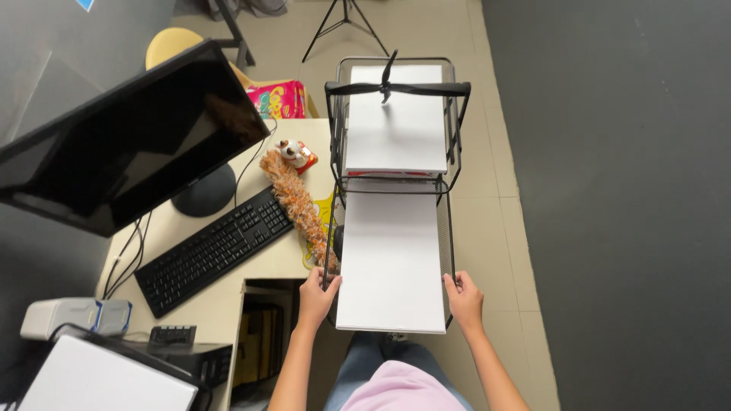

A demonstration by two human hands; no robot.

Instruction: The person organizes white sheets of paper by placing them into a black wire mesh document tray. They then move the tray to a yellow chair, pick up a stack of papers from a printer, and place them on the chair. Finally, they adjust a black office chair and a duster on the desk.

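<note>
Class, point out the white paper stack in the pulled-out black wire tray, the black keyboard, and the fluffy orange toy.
White paper stack [392, 259], head view, sheet centre.
Black keyboard [213, 251], head view, middle keys.
Fluffy orange toy [293, 202], head view, mid-body.

Even, soft indoor light falls from above across the scene — bright enough to read detail, without hard contrast. The white paper stack [392, 266] in the wire tray rack [449, 152] is the brightest area, close to blown out, its surface showing almost no texture. The dark monitor screen [129, 141] carries a faint, dull reflection. Shadows are short and diffuse, pooling under the monitor and beneath the counter [205, 301] edge. Wide-angle distortion bends lines toward the corners — the grey wall [624, 190] at right darkens slightly. Focus is sharp at centre, both hands crisp, with no motion blur
</note>
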